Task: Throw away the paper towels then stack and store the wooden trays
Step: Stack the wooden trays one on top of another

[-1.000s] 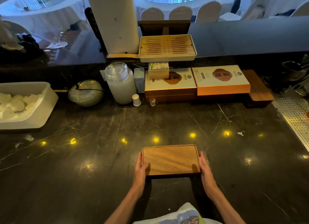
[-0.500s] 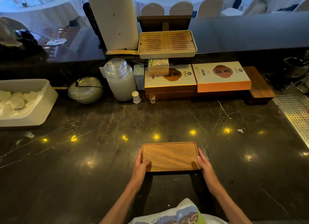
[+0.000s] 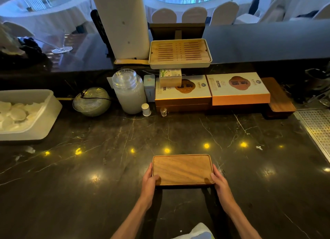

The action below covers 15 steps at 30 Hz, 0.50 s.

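Note:
A rectangular wooden tray (image 3: 182, 169) sits on the dark marble counter near its front edge. My left hand (image 3: 150, 182) grips the tray's left end, thumb over the rim. My right hand (image 3: 218, 180) grips its right end the same way. I cannot tell whether this is one tray or a stack. Another wooden tray (image 3: 277, 95) lies at the back right on a dark block. No paper towels are in view.
A slatted bamboo tea tray (image 3: 180, 53) rests on the raised ledge behind. Two orange gift boxes (image 3: 239, 88), a glass jar (image 3: 129, 92) and a round bowl (image 3: 92, 101) line the back. A white bin (image 3: 32, 124) stands left; a perforated metal drain (image 3: 319, 128) lies right.
Both hands keep hold of the tray. It seems to sit very slightly farther from me; most of the shift is the camera.

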Available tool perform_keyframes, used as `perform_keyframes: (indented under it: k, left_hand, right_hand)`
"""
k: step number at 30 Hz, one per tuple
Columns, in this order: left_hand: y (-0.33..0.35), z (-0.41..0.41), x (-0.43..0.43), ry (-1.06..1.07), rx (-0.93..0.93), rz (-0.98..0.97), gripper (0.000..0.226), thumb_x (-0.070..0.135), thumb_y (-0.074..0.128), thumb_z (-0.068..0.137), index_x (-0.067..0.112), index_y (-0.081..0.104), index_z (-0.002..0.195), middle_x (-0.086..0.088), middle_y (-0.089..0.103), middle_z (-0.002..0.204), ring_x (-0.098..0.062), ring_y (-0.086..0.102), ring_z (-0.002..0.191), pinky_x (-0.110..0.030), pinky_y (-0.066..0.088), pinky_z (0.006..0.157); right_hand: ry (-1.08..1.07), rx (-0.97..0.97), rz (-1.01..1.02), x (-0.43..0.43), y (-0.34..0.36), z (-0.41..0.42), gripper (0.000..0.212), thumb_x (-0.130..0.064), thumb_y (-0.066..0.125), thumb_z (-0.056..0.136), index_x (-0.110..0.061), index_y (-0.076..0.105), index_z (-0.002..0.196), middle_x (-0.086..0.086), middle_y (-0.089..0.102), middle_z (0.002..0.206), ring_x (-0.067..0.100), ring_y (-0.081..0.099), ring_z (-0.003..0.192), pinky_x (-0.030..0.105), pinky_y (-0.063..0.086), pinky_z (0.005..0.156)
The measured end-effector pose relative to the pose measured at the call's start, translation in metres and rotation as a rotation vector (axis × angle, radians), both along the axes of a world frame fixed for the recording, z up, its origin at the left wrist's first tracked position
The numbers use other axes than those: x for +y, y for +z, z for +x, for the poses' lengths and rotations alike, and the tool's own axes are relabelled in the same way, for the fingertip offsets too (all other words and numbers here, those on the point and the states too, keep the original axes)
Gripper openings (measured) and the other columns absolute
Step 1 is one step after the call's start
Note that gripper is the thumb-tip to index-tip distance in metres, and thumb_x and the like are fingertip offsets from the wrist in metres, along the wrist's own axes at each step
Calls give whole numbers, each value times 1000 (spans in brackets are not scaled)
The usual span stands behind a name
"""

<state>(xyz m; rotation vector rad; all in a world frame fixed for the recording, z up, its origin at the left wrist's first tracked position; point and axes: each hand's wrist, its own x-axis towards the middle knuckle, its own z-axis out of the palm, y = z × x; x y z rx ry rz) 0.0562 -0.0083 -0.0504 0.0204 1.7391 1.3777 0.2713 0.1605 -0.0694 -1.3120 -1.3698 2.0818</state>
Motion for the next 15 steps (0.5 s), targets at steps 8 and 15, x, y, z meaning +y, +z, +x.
perform_keyframes:
  k: [8, 15]
  left_hand:
    - [4, -49, 48, -42, 52, 22, 61, -1, 44, 93, 17, 29, 149, -1, 46, 140, -9, 52, 111, -26, 47, 88]
    - [1, -86, 80, -28, 55, 29, 62, 1, 44, 93, 18, 25, 150, -5, 39, 148, -17, 47, 122, -33, 43, 102]
  right_hand:
    - [34, -15, 14, 47, 4, -47, 61, -20, 52, 95, -25, 28, 151, 5, 42, 150, 24, 40, 137, 51, 26, 117]
    - [21, -33, -2, 86, 9, -95, 63, -11, 47, 96, -17, 21, 153, 13, 40, 150, 32, 44, 132, 52, 31, 114]
